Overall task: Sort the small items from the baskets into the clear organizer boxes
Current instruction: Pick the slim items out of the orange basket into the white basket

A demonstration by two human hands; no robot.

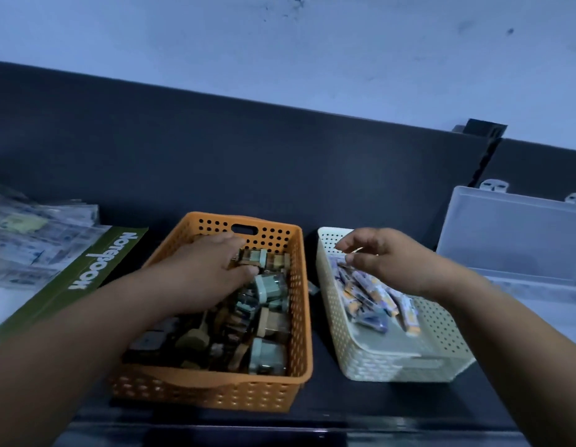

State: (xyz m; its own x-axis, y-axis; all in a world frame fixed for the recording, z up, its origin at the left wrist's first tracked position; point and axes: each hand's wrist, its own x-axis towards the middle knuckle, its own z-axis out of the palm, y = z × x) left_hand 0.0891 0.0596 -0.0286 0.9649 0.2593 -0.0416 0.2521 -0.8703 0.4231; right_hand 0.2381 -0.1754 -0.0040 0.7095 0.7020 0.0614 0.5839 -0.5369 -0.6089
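Observation:
An orange perforated basket [299, 304] in the middle holds several small jars with pale green and tan lids. My left hand [212, 269] reaches into its far end, fingers curled round a small jar [251, 258]. To its right stands a cream perforated basket [370, 362] with several small orange and purple packets [373, 295]. My right hand [389, 259] hovers over the far end of that basket, fingers loosely curved and apart, holding nothing. A clear organizer box [518, 233] with its lid raised sits at the far right.
A green notebook [74, 279] lies left of the orange basket, with a stack of plastic-wrapped packs [35, 240] beyond it. A dark panel [248, 156] backs the dark desk. The desk's front edge runs just below the baskets.

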